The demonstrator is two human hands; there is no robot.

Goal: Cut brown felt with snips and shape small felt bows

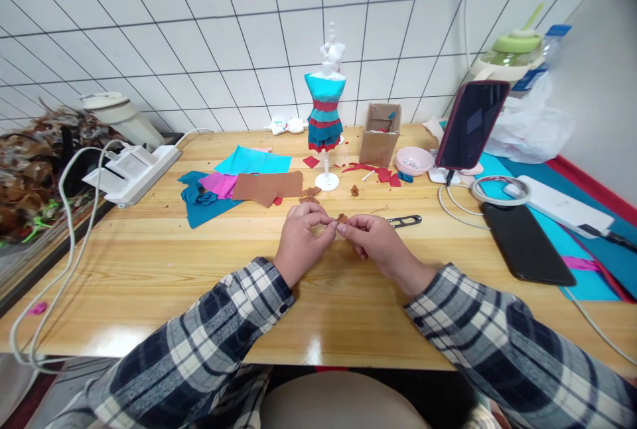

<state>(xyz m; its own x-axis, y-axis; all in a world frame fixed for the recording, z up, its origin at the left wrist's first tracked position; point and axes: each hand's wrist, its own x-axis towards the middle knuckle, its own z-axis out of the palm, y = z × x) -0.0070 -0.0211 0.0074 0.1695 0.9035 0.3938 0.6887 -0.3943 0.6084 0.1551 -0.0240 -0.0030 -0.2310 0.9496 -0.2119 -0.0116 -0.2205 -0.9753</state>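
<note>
My left hand [306, 237] and my right hand [373, 240] meet over the middle of the table, fingertips pinched together on a small brown piece of crepe paper [342, 218]. Just beyond them lie brown paper scraps [309, 194] and a small crumpled brown bit [354, 190]. A miniature dress form [326, 111] stands upright behind, wrapped in turquoise, red and dark teal paper tiers. Beside my right hand lies a black slotted tool [405, 221], partly hidden by the hand. A larger brown sheet [269, 187] rests left of the stand.
Turquoise paper [253, 162] and dark teal paper [209, 212] lie at left. A cardboard box [381, 137], a pink bowl [414, 161] and red scraps [383, 175] are behind. Rightward are a propped phone [470, 127], a black phone [527, 243] and tape roll [500, 190]. Leftward sits a power strip [132, 174].
</note>
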